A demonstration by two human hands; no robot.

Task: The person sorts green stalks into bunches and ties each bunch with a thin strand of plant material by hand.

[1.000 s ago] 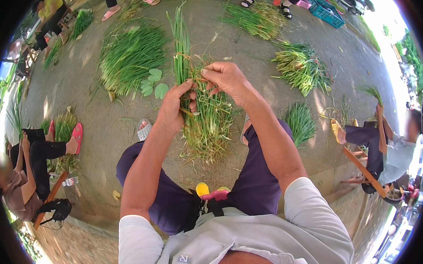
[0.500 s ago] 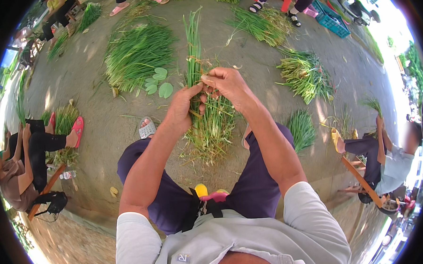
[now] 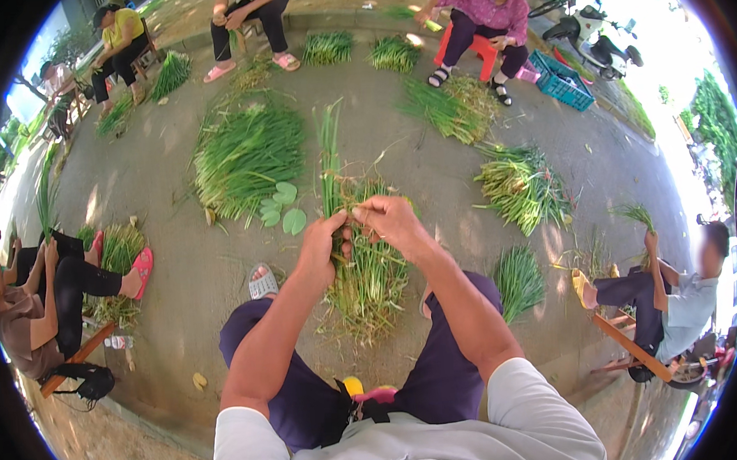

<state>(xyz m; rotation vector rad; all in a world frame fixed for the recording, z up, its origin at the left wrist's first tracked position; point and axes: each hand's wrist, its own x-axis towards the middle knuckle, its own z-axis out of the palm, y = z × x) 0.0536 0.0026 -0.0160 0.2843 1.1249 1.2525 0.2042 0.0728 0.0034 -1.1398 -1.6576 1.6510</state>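
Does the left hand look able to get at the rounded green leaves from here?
Probably yes: the rounded green leaves lie just ahead and left of the left hand, with nothing visible between, though it holds long green stalks.

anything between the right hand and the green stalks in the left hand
Nothing visible blocks the way: the right hand is close beside the left hand, which holds the green stalks; the loose pile lies below.

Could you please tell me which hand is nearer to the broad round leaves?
Left: the left hand is just right of the leaves; the right hand is farther right.
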